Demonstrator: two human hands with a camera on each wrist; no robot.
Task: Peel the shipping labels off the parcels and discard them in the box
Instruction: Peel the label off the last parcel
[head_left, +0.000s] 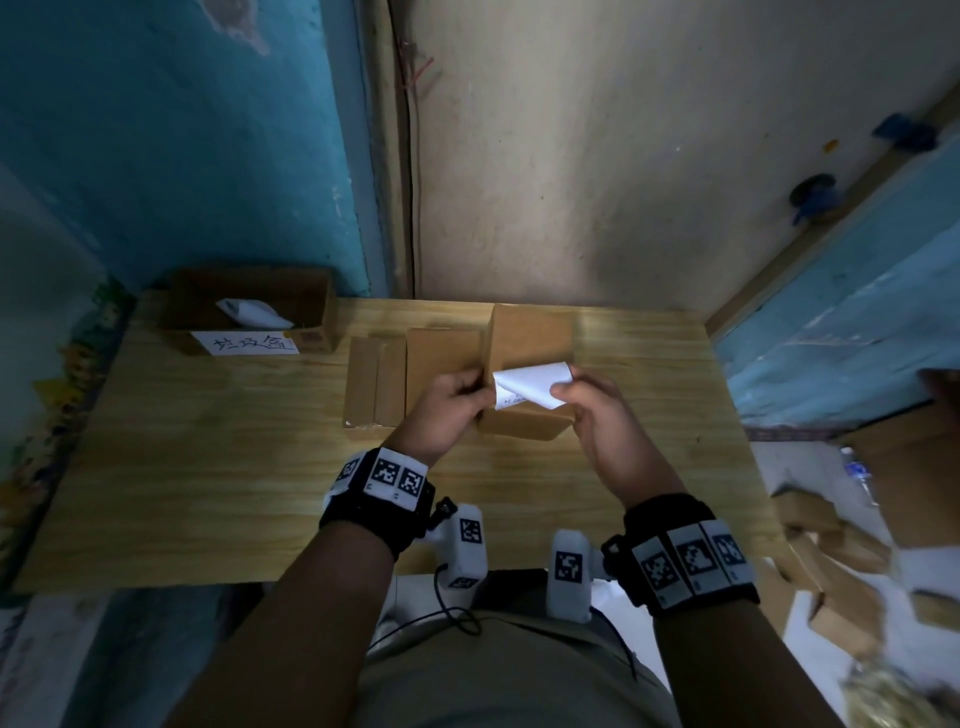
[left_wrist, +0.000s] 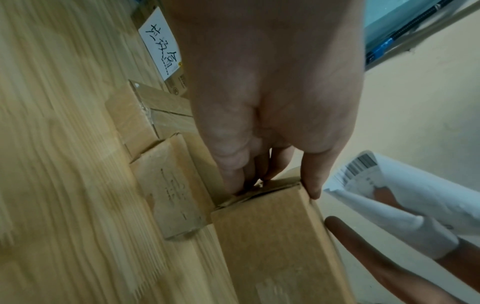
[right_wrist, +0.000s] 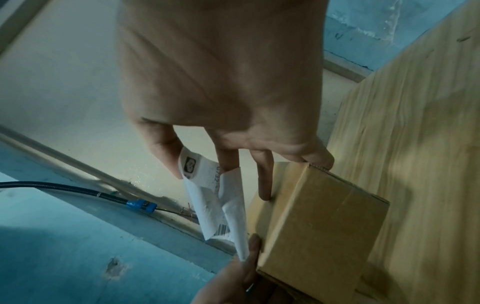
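A brown cardboard parcel (head_left: 530, 338) stands tilted at the middle of the wooden table (head_left: 208, 467). My left hand (head_left: 475, 387) grips its left edge; in the left wrist view the fingers (left_wrist: 233, 181) curl over the parcel's (left_wrist: 272, 246) corner. My right hand (head_left: 563, 389) pinches the white shipping label (head_left: 530, 382), which is curled away from the parcel's face. In the right wrist view thumb and forefinger hold the label (right_wrist: 221, 205) while the other fingers rest on the parcel (right_wrist: 319, 226). The label's lower end reaches the parcel's edge by my left thumb.
An open cardboard box (head_left: 322, 312) with a handwritten paper sign (head_left: 244, 344) sits at the table's back left, a white label (head_left: 254, 314) inside. Flat parcels (head_left: 374, 379) lie left of the held one. More cardboard boxes (head_left: 831, 561) pile on the floor at right.
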